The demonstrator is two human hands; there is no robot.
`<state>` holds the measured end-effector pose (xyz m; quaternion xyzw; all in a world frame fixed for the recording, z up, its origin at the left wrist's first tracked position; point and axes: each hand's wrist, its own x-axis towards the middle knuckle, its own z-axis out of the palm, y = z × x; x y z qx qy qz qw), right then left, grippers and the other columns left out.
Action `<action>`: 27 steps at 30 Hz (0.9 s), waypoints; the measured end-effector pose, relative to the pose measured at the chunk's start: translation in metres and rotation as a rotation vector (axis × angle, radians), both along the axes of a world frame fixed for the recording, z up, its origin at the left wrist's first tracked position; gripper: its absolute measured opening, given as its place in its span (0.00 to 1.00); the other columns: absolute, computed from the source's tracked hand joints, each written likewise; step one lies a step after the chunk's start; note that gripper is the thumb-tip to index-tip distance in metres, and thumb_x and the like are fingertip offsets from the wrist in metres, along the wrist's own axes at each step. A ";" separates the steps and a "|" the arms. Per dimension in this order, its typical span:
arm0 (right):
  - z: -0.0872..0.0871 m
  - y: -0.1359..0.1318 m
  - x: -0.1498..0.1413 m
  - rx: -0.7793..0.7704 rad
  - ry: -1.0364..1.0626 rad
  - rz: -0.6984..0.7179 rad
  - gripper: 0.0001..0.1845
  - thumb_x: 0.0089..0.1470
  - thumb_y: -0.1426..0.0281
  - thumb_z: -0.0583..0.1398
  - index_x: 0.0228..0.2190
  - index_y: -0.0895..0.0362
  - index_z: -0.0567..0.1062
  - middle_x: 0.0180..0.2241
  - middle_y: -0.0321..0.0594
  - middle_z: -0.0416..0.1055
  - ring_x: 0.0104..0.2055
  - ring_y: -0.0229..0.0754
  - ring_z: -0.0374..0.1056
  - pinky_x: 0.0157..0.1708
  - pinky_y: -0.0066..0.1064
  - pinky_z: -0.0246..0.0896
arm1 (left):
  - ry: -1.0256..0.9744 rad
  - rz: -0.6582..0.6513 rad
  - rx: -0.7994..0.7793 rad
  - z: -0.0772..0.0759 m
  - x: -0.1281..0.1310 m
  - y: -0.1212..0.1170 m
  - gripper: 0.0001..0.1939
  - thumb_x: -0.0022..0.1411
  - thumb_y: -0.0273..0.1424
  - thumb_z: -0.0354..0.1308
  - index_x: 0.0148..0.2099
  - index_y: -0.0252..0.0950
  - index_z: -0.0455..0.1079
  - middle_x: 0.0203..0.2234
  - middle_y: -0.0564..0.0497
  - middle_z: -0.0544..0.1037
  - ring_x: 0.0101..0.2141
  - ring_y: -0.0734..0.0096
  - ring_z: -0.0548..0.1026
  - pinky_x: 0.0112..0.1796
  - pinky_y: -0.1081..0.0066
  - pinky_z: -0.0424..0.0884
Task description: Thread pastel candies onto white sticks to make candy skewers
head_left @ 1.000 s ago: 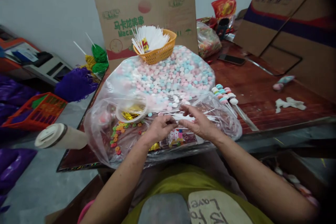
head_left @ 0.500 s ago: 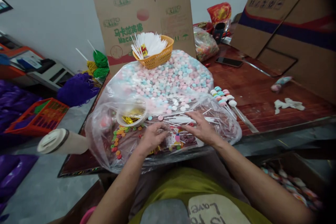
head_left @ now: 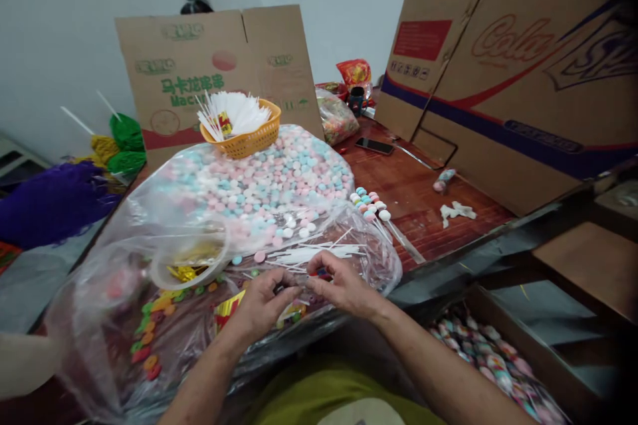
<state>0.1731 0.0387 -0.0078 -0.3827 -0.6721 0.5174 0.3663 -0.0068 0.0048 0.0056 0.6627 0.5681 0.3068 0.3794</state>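
My left hand [head_left: 263,302] and my right hand [head_left: 339,284] meet over a clear plastic sheet [head_left: 379,259] at the table's near edge. Both are pinched closed on small pieces between the fingertips; I cannot make out what. Loose white sticks [head_left: 309,254] lie just beyond my fingers. Small ring candies [head_left: 147,339] in several colours are scattered to the left under the plastic. Behind them lies a big clear bag of pink, blue and white round candies [head_left: 259,179]. An orange basket [head_left: 244,139] of white sticks sits on top of that bag.
A row of finished candy sticks [head_left: 371,204] lies right of the bag on the wooden table [head_left: 413,186]. A phone [head_left: 373,145] lies further back. Cardboard boxes [head_left: 523,80] stand behind and right. A box of wrapped candies [head_left: 493,365] sits low at right. Purple netting [head_left: 50,202] lies left.
The camera has swung right and up, bringing the large box and the low candy box into view. My hands have drawn closer together and pinched shut over the sheet.
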 end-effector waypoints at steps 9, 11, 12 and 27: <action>-0.013 0.019 0.015 0.251 -0.388 -0.197 0.23 0.53 0.57 0.51 0.15 0.58 0.63 0.16 0.31 0.56 0.21 0.32 0.54 0.21 0.23 0.50 | 0.126 0.027 0.179 -0.009 0.015 0.002 0.11 0.56 0.37 0.53 0.28 0.35 0.68 0.20 0.54 0.72 0.23 0.74 0.68 0.27 0.75 0.65; -0.013 0.040 0.039 0.253 -0.479 -0.323 0.24 0.54 0.58 0.48 0.14 0.58 0.63 0.17 0.33 0.58 0.21 0.33 0.55 0.21 0.24 0.50 | 0.136 0.077 0.235 -0.012 0.013 0.000 0.12 0.58 0.36 0.51 0.28 0.35 0.69 0.20 0.53 0.73 0.24 0.73 0.69 0.27 0.75 0.65; -0.014 0.053 0.055 0.244 -0.515 -0.411 0.23 0.56 0.59 0.46 0.16 0.58 0.65 0.18 0.35 0.60 0.23 0.34 0.57 0.22 0.25 0.51 | 0.132 0.098 0.264 -0.012 0.010 -0.001 0.12 0.59 0.35 0.50 0.29 0.35 0.69 0.22 0.53 0.74 0.25 0.73 0.70 0.28 0.75 0.66; 0.047 0.031 0.144 0.797 -0.499 -0.332 0.10 0.53 0.70 0.56 0.39 0.51 0.72 0.32 0.44 0.72 0.33 0.41 0.68 0.33 0.33 0.61 | 0.162 -0.043 0.744 0.016 -0.027 -0.017 0.10 0.61 0.27 0.49 0.42 0.37 0.69 0.34 0.48 0.78 0.37 0.69 0.74 0.42 0.67 0.65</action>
